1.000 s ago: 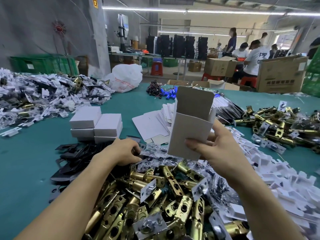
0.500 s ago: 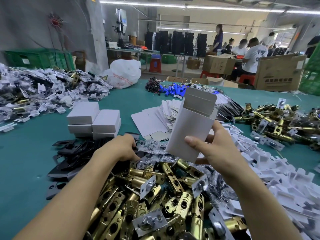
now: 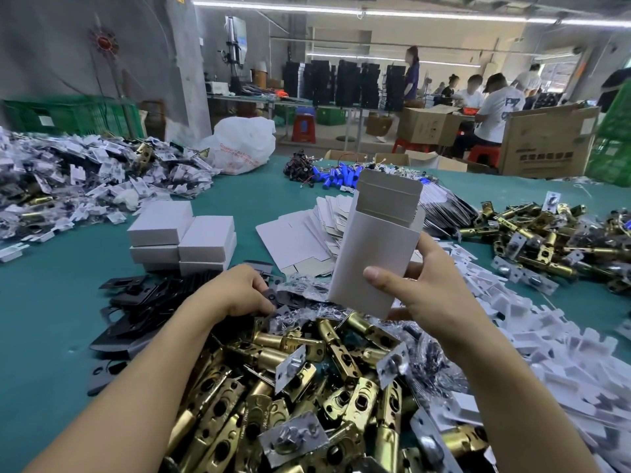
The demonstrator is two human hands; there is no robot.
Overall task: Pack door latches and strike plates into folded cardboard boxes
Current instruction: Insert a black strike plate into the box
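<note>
- Many brass door latches (image 3: 290,387) lie heaped at the near edge of the green tabletop (image 3: 51,302).
- Right hand (image 3: 440,295), above the heap: fingers (image 3: 428,249) and thumb curled round an upright white box (image 3: 372,254), its top flap open.
- Left hand (image 3: 239,291), left of the box: fingers curled, pinching a dark strike plate (image 3: 271,297) at the edge of the black plate pile (image 3: 136,302).
- Closed white boxes (image 3: 184,240) are stacked just beyond the pile, toward the tabletop's middle; flat box blanks (image 3: 300,233) fan out behind the held box.

Bare left hand (image 3: 239,292), bare right hand (image 3: 440,290)
</note>
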